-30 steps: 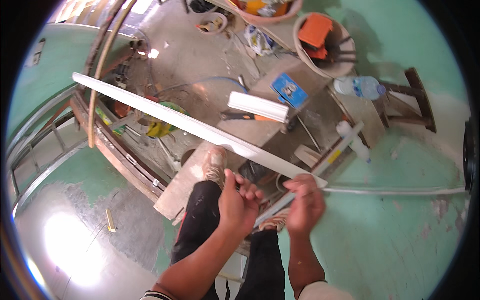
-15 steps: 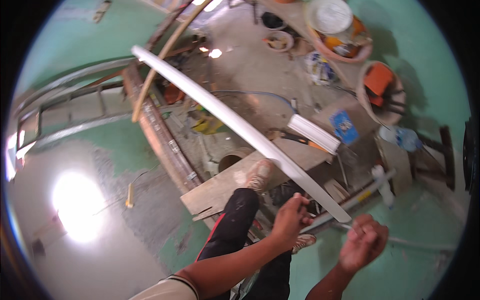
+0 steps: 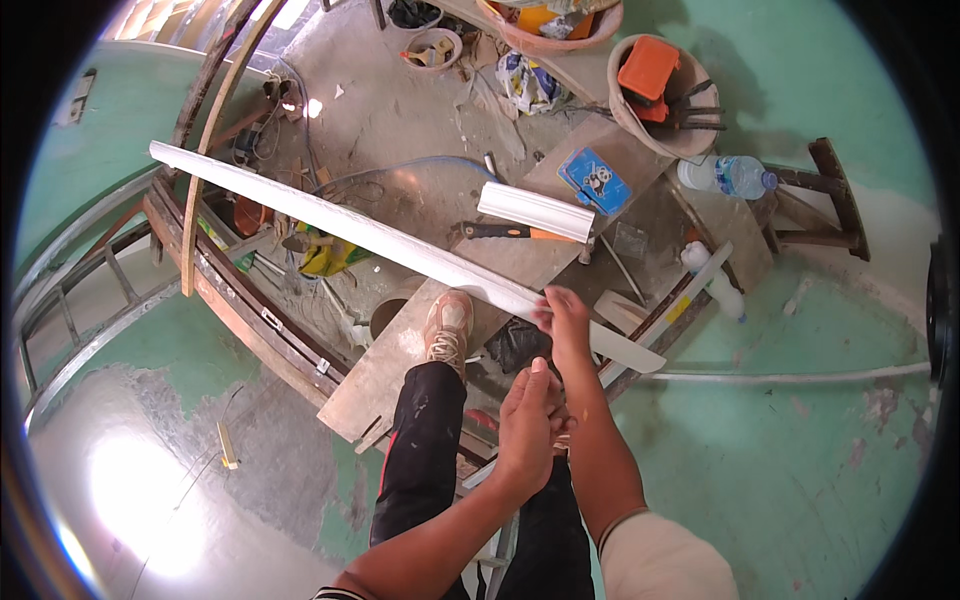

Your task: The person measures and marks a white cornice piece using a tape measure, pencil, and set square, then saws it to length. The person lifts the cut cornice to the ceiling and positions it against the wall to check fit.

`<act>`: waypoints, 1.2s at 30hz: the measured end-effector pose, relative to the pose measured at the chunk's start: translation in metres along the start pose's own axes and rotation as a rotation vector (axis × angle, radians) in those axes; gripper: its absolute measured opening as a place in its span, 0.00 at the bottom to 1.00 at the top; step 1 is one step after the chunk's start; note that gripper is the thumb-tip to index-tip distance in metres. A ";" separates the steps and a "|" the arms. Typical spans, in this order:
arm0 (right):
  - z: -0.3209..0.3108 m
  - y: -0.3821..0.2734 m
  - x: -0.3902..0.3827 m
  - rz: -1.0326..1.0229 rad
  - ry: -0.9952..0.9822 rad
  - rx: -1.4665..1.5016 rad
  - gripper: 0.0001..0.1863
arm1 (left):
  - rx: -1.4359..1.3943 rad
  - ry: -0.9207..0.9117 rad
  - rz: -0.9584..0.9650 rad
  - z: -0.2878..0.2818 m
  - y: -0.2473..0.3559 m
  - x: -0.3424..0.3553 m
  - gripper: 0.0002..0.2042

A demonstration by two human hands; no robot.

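A long white moulding strip [image 3: 340, 222] lies slantwise across the wooden scaffold, passing over a board [image 3: 365, 390] in front of my shoe [image 3: 450, 325]. Over its near right end is my right hand [image 3: 567, 318], fingers curled; whether they touch or grip the strip I cannot tell. Lower and a little to the left, my left hand [image 3: 528, 415] is closed with the thumb on top. What its fingers hold, if anything, is hidden. Beyond the strip lie a short ribbed white moulding piece [image 3: 535, 210] and a tool with a black and orange handle [image 3: 500, 231].
A blue box [image 3: 594, 182], a water bottle [image 3: 725, 176] and a bucket with an orange item [image 3: 615, 85] stand at the right. A white bottle [image 3: 710, 280] rests near a metal bar. A curved wooden strip [image 3: 192, 215] crosses the dark beam at left. The floor lies well below.
The view has shifted, so the scene sits further left and lower. My right hand has moved left over the strip's near end, and my hands are closer together.
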State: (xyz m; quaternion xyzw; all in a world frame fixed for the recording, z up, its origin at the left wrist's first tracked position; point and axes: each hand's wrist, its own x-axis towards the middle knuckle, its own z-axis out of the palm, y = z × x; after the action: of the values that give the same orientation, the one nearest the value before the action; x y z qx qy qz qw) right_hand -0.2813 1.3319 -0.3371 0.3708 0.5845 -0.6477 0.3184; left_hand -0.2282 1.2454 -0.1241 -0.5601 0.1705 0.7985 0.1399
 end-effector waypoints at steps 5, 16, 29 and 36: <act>0.062 0.019 0.086 0.100 0.046 0.057 0.16 | -0.012 -0.004 -0.065 -0.001 0.007 -0.001 0.17; 0.088 0.044 0.166 0.274 0.283 0.157 0.18 | 0.013 0.074 0.137 0.005 0.023 0.002 0.17; 0.049 0.038 0.140 0.072 0.244 0.290 0.08 | -0.013 0.142 0.095 0.004 0.016 0.004 0.18; 0.000 -0.128 -0.038 -0.779 -0.086 0.405 0.07 | -0.084 0.230 0.205 0.004 0.011 0.010 0.17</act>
State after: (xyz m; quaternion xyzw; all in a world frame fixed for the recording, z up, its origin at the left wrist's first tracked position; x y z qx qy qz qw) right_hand -0.3695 1.3462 -0.2382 0.1504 0.5282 -0.8357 -0.0045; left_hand -0.2387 1.2378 -0.1308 -0.6331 0.2080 0.7455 0.0137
